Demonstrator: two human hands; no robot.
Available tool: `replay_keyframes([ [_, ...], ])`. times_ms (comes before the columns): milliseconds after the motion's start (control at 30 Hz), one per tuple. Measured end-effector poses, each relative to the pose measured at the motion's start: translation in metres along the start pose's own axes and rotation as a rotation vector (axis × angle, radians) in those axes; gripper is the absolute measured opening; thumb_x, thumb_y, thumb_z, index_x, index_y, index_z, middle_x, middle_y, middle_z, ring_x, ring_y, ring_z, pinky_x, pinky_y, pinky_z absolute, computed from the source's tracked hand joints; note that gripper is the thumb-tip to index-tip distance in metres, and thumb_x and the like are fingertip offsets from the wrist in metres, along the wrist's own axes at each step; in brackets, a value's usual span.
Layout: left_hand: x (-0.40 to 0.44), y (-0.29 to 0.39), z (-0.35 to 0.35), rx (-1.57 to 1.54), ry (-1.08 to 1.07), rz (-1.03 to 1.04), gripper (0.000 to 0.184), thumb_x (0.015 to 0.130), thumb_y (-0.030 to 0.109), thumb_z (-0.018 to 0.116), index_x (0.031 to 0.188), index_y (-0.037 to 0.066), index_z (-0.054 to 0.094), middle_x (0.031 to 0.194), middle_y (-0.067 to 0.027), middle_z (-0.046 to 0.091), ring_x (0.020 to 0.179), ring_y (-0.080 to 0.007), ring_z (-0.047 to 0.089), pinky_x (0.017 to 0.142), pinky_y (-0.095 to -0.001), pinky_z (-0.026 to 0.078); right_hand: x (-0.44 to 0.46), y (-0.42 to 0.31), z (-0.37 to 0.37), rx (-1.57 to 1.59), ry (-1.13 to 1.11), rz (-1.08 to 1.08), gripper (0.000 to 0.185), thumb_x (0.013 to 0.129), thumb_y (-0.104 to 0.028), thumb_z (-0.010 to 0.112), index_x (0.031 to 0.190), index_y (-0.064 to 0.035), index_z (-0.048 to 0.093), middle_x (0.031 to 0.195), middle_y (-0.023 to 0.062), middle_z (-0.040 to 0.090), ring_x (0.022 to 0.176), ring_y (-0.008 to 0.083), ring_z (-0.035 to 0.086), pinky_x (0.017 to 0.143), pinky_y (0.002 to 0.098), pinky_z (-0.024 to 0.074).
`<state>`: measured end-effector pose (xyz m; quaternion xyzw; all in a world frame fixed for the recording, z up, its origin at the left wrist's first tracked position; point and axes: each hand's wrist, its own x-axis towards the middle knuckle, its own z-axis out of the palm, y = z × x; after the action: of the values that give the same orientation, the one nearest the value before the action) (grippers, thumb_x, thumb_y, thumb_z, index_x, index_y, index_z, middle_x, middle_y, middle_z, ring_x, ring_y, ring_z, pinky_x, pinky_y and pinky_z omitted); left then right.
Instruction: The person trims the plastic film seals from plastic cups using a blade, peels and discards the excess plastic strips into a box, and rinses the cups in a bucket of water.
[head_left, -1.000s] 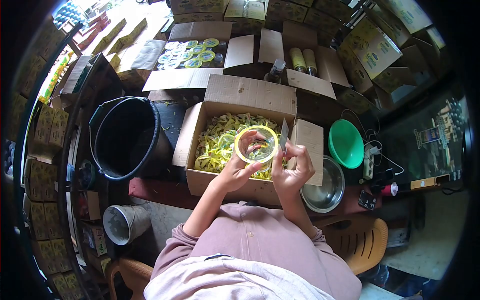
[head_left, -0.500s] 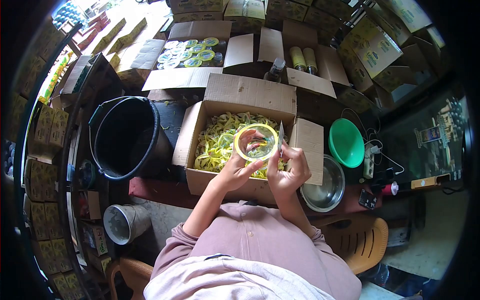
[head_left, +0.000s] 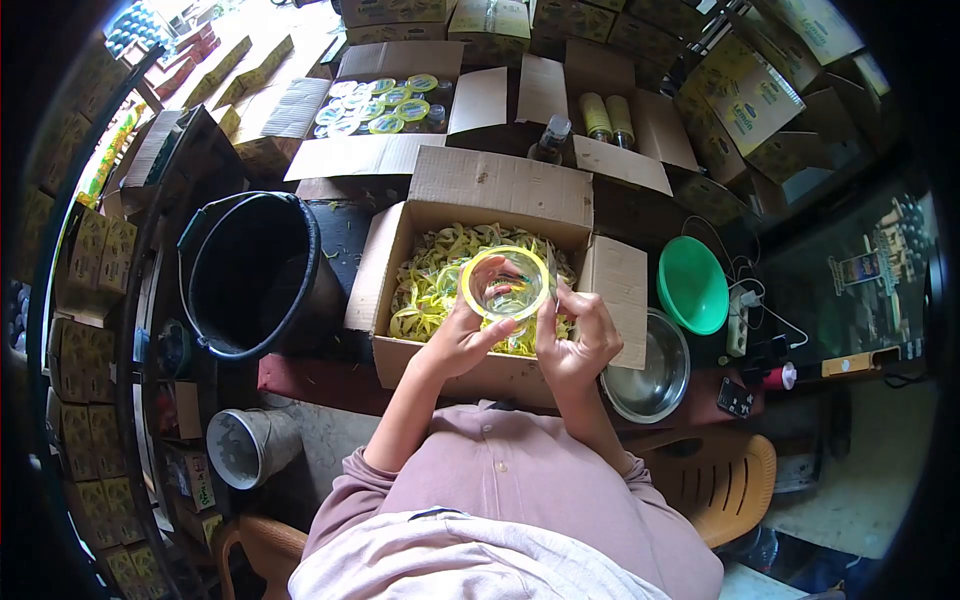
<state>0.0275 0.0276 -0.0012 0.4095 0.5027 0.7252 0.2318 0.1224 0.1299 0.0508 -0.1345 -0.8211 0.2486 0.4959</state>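
Observation:
Above an open cardboard box (head_left: 480,375) I hold a clear round plastic container with a yellow rim (head_left: 468,298). My left hand (head_left: 462,335) is closed around its near left side, and some fingers show through the clear plastic. My right hand (head_left: 580,335) pinches a thin, pale, blade-like piece (head_left: 551,268) upright at the container's right side. Whether that piece touches the rim I cannot tell. Yellow-green and whitish curled strips (head_left: 425,265) fill the box below both hands.
A black bucket (head_left: 200,320) stands left of the box. On the right are a green bowl (head_left: 693,285), a metal bowl (head_left: 660,385) and a power strip (head_left: 738,325). Behind, a carton (head_left: 350,155) holds several yellow-rimmed containers, beside a bottle (head_left: 550,140).
The container has shifted slightly left in my left hand. The thin piece in my right hand has moved slightly left and shows more faintly.

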Motion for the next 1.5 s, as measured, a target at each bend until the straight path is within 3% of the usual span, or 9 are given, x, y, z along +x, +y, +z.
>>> replay_keyframes([
  [500,-0.001,0.004,-0.007,0.125,-0.044,-0.026,0.070,0.078,0.018,0.063,0.131,0.003,0.019,0.126,-0.0137,0.032,0.117,-0.0233,0.038,0.098,-0.0374,0.033,-0.001,0.003,0.002,0.000,-0.023,0.011,0.021,0.066,0.006,0.063,0.084,-0.0037,0.061,0.070,0.0075,0.058,0.061,0.0211,0.060,0.055,0.0299,0.0473],
  [600,-0.001,0.004,-0.008,0.131,-0.055,-0.034,0.070,0.078,0.019,0.063,0.130,0.002,0.020,0.125,-0.0136,0.033,0.116,-0.0227,0.039,0.097,-0.0369,0.034,0.000,0.005,0.003,-0.007,-0.017,-0.015,0.022,0.065,0.006,0.064,0.085,-0.0030,0.061,0.066,0.0061,0.057,0.052,0.0130,0.052,0.048,0.0236,0.0423],
  [900,-0.002,0.008,-0.013,0.093,-0.090,-0.121,0.068,0.077,0.020,0.064,0.128,0.001,0.023,0.121,-0.0139,0.037,0.115,-0.0219,0.040,0.097,-0.0355,0.033,0.002,0.007,0.003,-0.019,-0.047,-0.040,0.021,0.066,0.005,0.064,0.086,-0.0038,0.063,0.069,0.0072,0.059,0.057,0.0140,0.056,0.051,0.0227,0.0448],
  [1000,-0.003,0.002,-0.015,0.124,-0.043,-0.051,0.068,0.077,0.020,0.064,0.128,0.001,0.023,0.120,-0.0139,0.038,0.113,-0.0220,0.041,0.097,-0.0356,0.034,0.000,0.003,0.002,0.025,-0.063,0.001,0.024,0.065,0.006,0.064,0.086,-0.0051,0.062,0.068,0.0076,0.056,0.060,0.0213,0.057,0.055,0.0313,0.0456],
  [1500,-0.002,0.012,-0.012,0.146,-0.108,-0.080,0.070,0.076,0.026,0.064,0.128,0.001,0.024,0.117,-0.0134,0.042,0.113,-0.0225,0.041,0.097,-0.0350,0.033,0.003,0.005,0.000,0.055,-0.089,0.067,0.025,0.064,0.006,0.064,0.087,-0.0039,0.062,0.069,0.0077,0.058,0.057,0.0180,0.058,0.052,0.0277,0.0460],
])
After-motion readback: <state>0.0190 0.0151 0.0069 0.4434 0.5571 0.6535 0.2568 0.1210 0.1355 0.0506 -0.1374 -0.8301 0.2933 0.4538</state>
